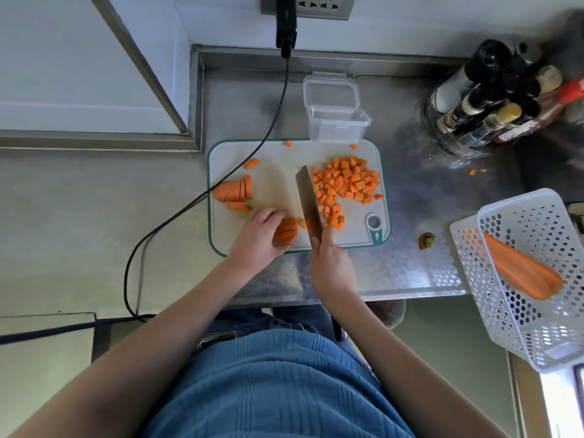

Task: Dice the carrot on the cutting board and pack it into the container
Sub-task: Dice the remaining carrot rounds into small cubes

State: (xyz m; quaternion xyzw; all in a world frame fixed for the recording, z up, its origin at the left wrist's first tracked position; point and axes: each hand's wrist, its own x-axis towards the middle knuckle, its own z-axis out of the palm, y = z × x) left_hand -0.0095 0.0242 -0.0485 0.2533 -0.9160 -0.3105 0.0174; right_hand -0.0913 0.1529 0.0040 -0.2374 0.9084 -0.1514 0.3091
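Observation:
A white cutting board (278, 172) with a green rim lies on the steel counter. A heap of diced carrot (347, 180) covers its right half. A sliced carrot chunk (235, 189) lies at its left edge. My left hand (259, 237) grips a stack of carrot slices (287, 230) near the board's front edge. My right hand (330, 260) grips the handle of a knife (308, 197), whose blade stands on the board just right of the slices. An open clear container (338, 121) with its lid tipped back stands behind the board.
A white perforated basket (534, 314) holding a whole carrot (521, 270) sits at the right. A carrot stub (427, 240) lies beside the board. Bottles (499, 96) stand at the back right. A black cable (202, 197) crosses the board's left corner from a wall plug.

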